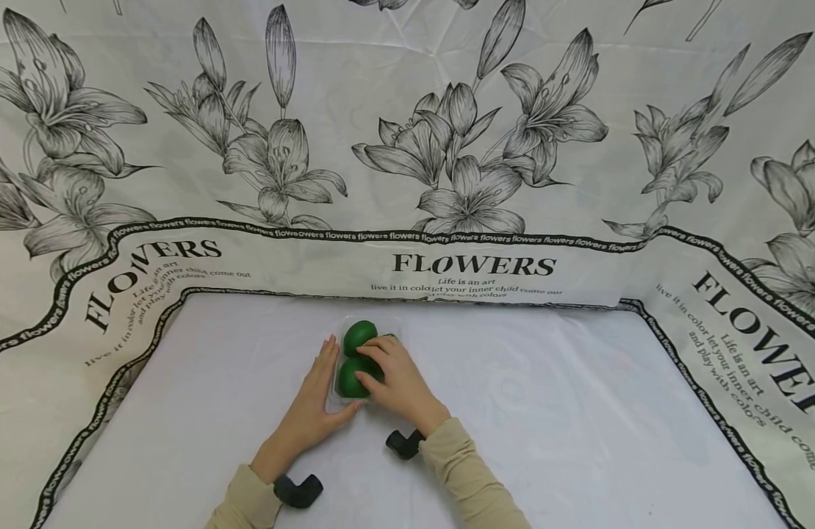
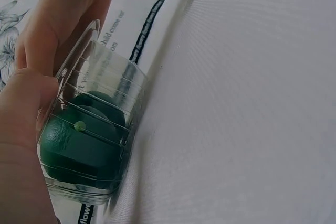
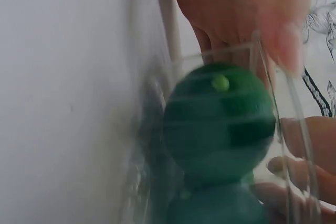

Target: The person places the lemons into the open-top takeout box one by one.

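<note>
A clear plastic box [image 1: 337,389] with round green limes in it stands near the far edge of the table. One lime [image 1: 360,338] lies at its far end and another lime [image 1: 353,378] at its near end; a bit of green shows behind the right fingers. Along the box's left side my left hand [image 1: 311,411] rests with straight fingers, its thumb reaching across the near end. From the right, my right hand [image 1: 402,378] reaches over the rim, its thumb and fingers curled on the near lime. Seen from the right wrist, a lime [image 3: 220,121] with a pale stem spot shows through the wall.
White cloth covers the table [image 1: 546,411]. A floral curtain [image 1: 473,264] with printed lettering rises behind it and along both sides. Black wrist-worn pieces, one by the left wrist [image 1: 298,491] and one by the right [image 1: 403,444], jut out over the table.
</note>
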{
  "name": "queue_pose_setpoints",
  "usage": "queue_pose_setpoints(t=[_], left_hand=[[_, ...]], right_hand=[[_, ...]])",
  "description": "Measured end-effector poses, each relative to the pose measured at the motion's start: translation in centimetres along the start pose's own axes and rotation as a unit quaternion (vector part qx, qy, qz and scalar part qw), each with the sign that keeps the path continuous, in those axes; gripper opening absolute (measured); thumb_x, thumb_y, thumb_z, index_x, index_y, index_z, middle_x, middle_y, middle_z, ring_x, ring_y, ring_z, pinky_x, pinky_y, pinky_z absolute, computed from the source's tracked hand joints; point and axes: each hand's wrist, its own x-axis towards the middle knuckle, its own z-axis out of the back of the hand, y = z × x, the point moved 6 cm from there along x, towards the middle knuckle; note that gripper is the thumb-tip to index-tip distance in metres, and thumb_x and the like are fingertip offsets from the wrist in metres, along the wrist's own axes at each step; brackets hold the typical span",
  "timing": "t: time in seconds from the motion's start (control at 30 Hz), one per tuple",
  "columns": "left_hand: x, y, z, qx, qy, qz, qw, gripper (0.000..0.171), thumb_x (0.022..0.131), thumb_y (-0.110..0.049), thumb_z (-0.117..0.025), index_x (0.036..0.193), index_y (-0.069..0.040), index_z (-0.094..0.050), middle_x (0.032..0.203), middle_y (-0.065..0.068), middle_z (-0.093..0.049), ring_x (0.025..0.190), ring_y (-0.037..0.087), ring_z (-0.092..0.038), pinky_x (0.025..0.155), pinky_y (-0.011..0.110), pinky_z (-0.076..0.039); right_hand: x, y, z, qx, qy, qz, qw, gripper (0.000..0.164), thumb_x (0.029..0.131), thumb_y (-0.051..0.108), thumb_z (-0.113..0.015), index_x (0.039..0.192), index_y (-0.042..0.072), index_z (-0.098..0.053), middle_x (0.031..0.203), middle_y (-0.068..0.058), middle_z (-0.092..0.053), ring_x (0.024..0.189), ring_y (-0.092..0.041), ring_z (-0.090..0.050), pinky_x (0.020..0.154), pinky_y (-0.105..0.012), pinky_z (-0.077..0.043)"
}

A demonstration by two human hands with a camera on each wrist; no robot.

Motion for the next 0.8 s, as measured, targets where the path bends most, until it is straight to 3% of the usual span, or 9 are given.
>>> queue_pose_setpoints(t=[0.17, 0.47, 0.8], left_hand=[[0.0, 0.0, 0.1, 0.003, 0.003, 0.007, 1.0, 0.101, 0.084, -0.032, -0.076, 0.158, -0.001, -0.014, 0.166, 0.014, -0.01, 0.151, 0.032, -0.009, 0.112, 0.067, -0.023], [0.0, 0.1, 0.2, -0.007, 0.002, 0.013, 0.9999, 0.102, 0.083, -0.031, -0.077, 0.159, -0.004, -0.013, 0.165, 0.014, -0.011, 0.152, 0.028, -0.007, 0.113, 0.064, -0.022], [0.1, -0.1, 0.1, -0.004, 0.007, 0.021, 0.9998, 0.102, 0.084, -0.033, -0.076, 0.158, -0.001, -0.015, 0.166, 0.01, -0.009, 0.152, 0.028, -0.007, 0.115, 0.063, -0.021]], right_hand=[[-0.2, -1.3, 0.9, 0.002, -0.008, -0.04, 0.999, 0.043, 0.083, 0.006, -0.078, 0.123, -0.002, -0.064, 0.129, -0.018, -0.058, 0.124, -0.031, -0.05, 0.105, -0.043, -0.044], [-0.3, -2.3, 0.8, -0.103, -0.004, -0.084, 0.991, 0.062, 0.07, 0.018, -0.091, 0.125, 0.007, -0.065, 0.134, -0.016, -0.057, 0.124, -0.033, -0.053, 0.113, -0.06, -0.028], [0.2, -2.5, 0.7, -0.113, 0.014, -0.101, 0.988, 0.058, 0.069, 0.013, -0.09, 0.121, 0.007, -0.065, 0.131, -0.015, -0.06, 0.123, -0.032, -0.055, 0.118, -0.054, -0.02]])
